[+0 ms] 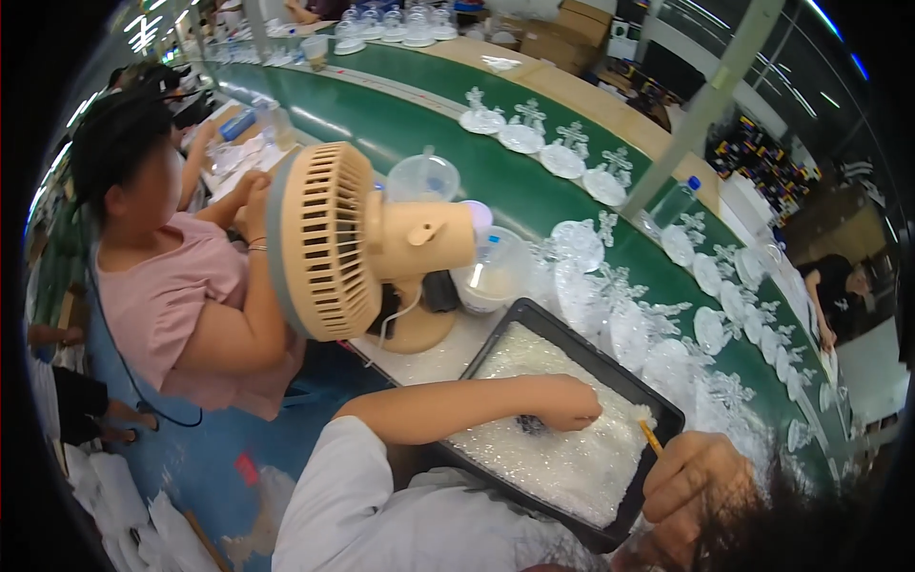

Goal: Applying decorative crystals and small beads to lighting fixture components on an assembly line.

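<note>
My left hand (pixel 570 404) is closed, fingers down, over a black tray (pixel 658 391) filled with white glittery granules (pixel 543 357). Whatever its fingers hold, if anything, is hidden. A small dark patch shows in the granules beneath the wrist. At the tray's right edge my right hand (pixel 701 481) pinches a thin yellow-handled brush (pixel 651 437). Its tip is white and clumped, and it points up and away over the tray. Just beyond the tray lie crowded clear ornaments (pixel 624 319) with round bases, many of them glittery.
A beige fan (pixel 334 243) stands left of the tray, beside plastic tubs (pixel 494 272). Clear cross-shaped ornaments (pixel 562 157) line the green conveyor belt (pixel 400 114). A clear bottle (pixel 675 202) stands near a pale post (pixel 705 105). A co-worker in pink (pixel 181 305) sits at left.
</note>
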Tool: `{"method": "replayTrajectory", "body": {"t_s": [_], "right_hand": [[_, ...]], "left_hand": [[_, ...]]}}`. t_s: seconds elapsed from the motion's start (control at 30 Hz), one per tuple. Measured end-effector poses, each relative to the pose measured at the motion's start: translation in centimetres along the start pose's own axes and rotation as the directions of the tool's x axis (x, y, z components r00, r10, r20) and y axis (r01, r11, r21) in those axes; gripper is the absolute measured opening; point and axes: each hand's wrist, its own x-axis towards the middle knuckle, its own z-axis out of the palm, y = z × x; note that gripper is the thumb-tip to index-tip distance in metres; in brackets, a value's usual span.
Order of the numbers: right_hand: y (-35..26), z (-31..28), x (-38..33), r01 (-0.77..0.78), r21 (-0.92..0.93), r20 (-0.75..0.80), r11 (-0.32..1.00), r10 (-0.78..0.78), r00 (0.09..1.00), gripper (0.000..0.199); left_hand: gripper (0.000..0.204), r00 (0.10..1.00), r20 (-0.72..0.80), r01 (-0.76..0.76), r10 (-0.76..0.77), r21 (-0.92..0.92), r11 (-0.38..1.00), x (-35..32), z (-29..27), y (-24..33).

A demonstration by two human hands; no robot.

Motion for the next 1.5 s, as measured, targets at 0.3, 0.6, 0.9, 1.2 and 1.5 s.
{"method": "replayTrajectory", "body": {"t_s": [0.3,0.6,0.9,1.2,1.5], "right_hand": [[3.5,0.3,2.6,0.4,-0.037,-0.282,0.916,-0.394,0.875,0.026],[23.4,-14.2,0.5,-0.729,-0.44,-0.706,0.525,0.299,0.642,0.035],[39.1,-17.9,-7.5,-0.926,-0.362,-0.417,0.11,0.869,0.267,0.046],[40.1,-21.5,-10.0,-0.777,-0.627,-0.61,-0.056,0.655,0.445,0.032],[19.1,-19.0,-9.5,-0.739,-0.67,-0.742,0.069,-0.017,0.67,0.021]], "left_hand": [[0.021,0.997,-0.07,-0.035,0.034,-0.02,0.999,-0.1,0.9,-0.2],[0.041,0.997,0.0,-0.082,0.083,0.125,0.989,0.4,2.1,-0.8],[0.05,0.994,-0.032,-0.098,0.107,0.198,0.975,0.5,3.2,-1.1],[0.063,0.975,-0.114,-0.172,0.192,0.169,0.971,0.2,4.0,-0.6],[0.063,0.916,-0.199,-0.301,0.349,0.237,0.924,0.7,7.5,-0.3]]}}
